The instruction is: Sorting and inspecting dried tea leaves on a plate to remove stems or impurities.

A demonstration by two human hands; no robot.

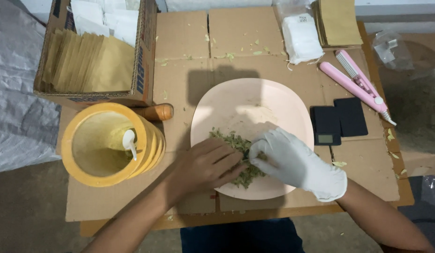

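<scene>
Nearest the camera, both hands meet over a heap of dried green leaves (238, 157) on the near part of a pale pink plate (255, 103). The bare left hand (203, 166) lies on the heap from the left, fingers loosely curled down into the leaves; whether it grips any of them I cannot tell. The right hand (295, 161), in a white glove, comes from the right with its fingertips pinched narrow on some of the leaves. The plate rests on a worktop (189, 79) covered with flattened brown cardboard, with leaf crumbs scattered about.

Left of the plate stands a yellow round container (86, 175) with a white spoon (130, 143) inside, and a wooden handle (156, 112) shows just behind it. Right of the plate lies a small black scale (339, 119). Farther off, a pink handheld tool (356, 84) lies at a slant. At the far left a cardboard box (142, 70) holds brown paper pouches (86, 63); at the far right lie a packet of white bags (301, 37) and another stack of brown pouches (339, 21).
</scene>
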